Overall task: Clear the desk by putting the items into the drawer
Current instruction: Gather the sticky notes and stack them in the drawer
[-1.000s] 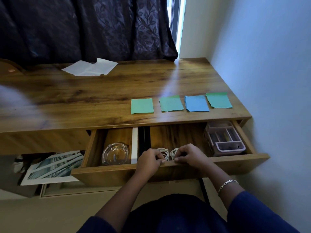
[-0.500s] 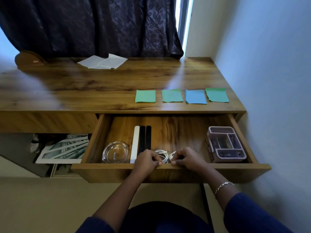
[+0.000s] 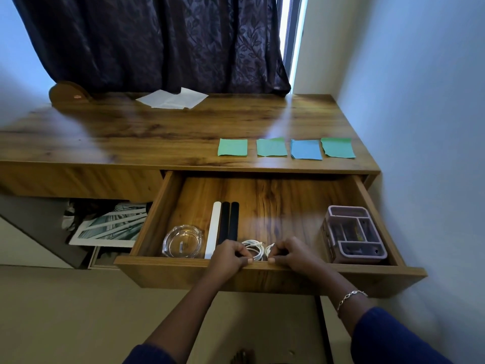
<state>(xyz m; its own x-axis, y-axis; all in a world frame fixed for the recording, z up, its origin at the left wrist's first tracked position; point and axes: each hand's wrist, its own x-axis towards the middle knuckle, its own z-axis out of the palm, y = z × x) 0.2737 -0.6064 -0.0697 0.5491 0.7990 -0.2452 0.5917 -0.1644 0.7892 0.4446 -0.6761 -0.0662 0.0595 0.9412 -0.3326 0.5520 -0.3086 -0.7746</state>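
Presently: one wooden table (image 3: 157, 135), with its drawer (image 3: 183, 275) pulled out at lower centre of the frame.

Hands: the left hand (image 3: 231, 258) and right hand (image 3: 296, 256) grip the drawer's front edge side by side, fingers curled over the rim. There is a bracelet (image 3: 350, 296) on the right wrist.

On the table, right side near the front edge, a row of four paper pieces:
- first green square (image 3: 232, 147)
- second green square (image 3: 271, 147)
- blue square (image 3: 305, 149)
- third green square (image 3: 338, 147)

At the table's back, centre: overlapping white paper sheets (image 3: 173, 99).

In the drawer, left to right:
- glass ashtray (image 3: 183, 241)
- white strip (image 3: 213, 229) lying front to back, just beside two black strips (image 3: 228, 222)
- coiled white cable (image 3: 256, 249) between the hands
- pinkish compartment organiser (image 3: 354, 235) at the right end

Across the top of the frame: dark patterned curtain (image 3: 157, 43).
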